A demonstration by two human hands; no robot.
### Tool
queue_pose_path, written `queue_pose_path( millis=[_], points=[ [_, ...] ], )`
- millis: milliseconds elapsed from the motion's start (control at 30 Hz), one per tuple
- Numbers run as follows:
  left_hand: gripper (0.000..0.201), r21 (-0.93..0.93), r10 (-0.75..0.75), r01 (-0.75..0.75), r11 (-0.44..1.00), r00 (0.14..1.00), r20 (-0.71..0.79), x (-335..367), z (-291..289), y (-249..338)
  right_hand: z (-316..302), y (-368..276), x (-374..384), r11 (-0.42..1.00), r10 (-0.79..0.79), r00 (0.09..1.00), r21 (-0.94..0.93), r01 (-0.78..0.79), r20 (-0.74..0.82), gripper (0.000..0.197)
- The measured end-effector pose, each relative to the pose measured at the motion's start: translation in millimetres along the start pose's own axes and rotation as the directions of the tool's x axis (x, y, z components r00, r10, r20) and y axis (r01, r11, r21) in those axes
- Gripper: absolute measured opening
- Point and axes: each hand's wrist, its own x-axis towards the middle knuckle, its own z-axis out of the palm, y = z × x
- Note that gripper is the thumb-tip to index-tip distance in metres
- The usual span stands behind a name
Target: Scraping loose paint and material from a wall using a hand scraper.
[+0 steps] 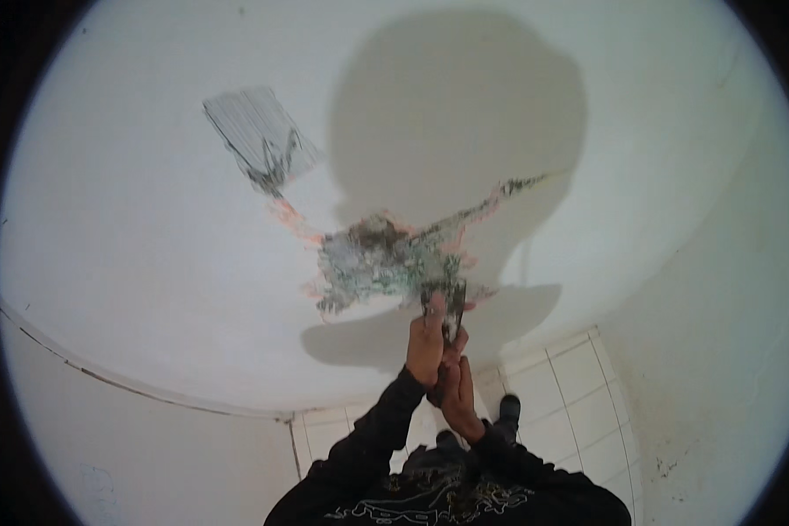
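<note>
Dark flat-bladed scraper (453,309), at centre frame, rests its blade on the lower right edge of a grey-green patch of stripped paint (381,263) on the white plastered wall (149,263). Left hand (426,346) and right hand (458,396), fingers curled tight together, clamp its handle just below. A grey scraped rectangle (259,136) lies upper left; white floor tiles (579,386) and a black shoe (508,408) show lower right.

Bare wall (149,263) open all round damaged patch (377,263); side wall (719,351) closes right.
</note>
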Motion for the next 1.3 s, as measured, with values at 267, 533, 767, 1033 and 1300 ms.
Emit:
queue_pose_path(
  millis=[267, 533, 767, 1033, 1300],
  points=[
    [0.069, 0.076, 0.033, -0.029, 0.997, 0.998, -0.055, 3, -1, -6, -18, 50, 10, 0.926, -0.273, 0.962, -0.269, 0.266, 0.01, 0.029],
    [0.068, 0.051, 0.034, -0.033, 0.998, 0.999, -0.007, 0, -3, -4, -3, 2, -1, 0.994, 0.096, 0.995, -0.054, -0.096, -0.001, 0.02],
    [0.061, -0.032, 0.044, -0.042, 0.999, 0.996, 0.083, 6, 3, 13, -4, -10, 1, 0.987, -0.13, 0.991, -0.096, 0.132, 0.022, 0.017],
    [0.067, -0.094, 0.185, -0.178, 0.979, 0.98, 0.072, 9, 9, 21, 7, -39, 9, 0.996, -0.038, 0.999, -0.081, 0.039, 0.016, 0.011],
    [0.07, -0.076, 0.104, -0.102, 0.992, 0.995, 0.011, 9, 4, 7, -3, -9, 8, 0.993, -0.042, 0.999, -0.109, 0.039, -0.019, 0.011]
  ],
)
